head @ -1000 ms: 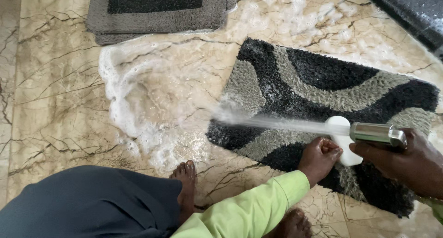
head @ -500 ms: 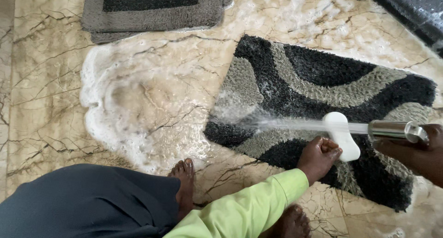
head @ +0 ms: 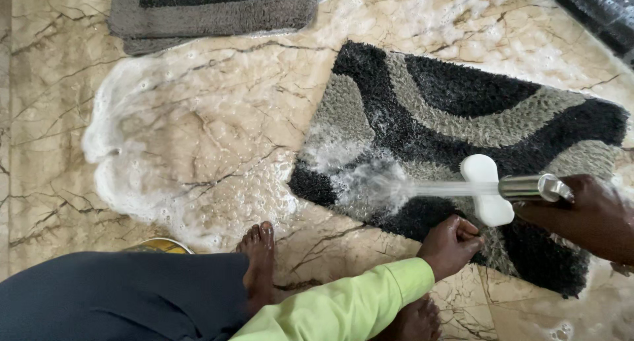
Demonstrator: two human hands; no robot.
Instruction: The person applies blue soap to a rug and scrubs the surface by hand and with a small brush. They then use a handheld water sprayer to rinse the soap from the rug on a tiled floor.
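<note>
A shaggy black-and-grey mat (head: 462, 103) lies wet on the marble floor. My right hand (head: 588, 215) grips a shiny metal spray nozzle (head: 528, 187) over the mat's right part. Its water jet shoots left and splashes on the mat's near left corner (head: 370, 182). A white plastic scrubber (head: 487, 190) lies on the mat under the jet. My left hand (head: 452, 244), in a lime-green sleeve, is a closed fist at the mat's near edge, just below the scrubber. I cannot tell whether it pinches the pile.
Soapy foam (head: 165, 149) spreads over the marble floor left of the mat. A grey bordered mat (head: 211, 14) lies at the top. My bare foot (head: 259, 255) and dark trouser leg (head: 125, 295) are at the bottom; a dark textured surface (head: 601, 10) fills the top right corner.
The jet's splash has pulled back from the mat's left edge onto its near corner. The foam has spread further left. My left fist has slipped down off the white scrubber.
</note>
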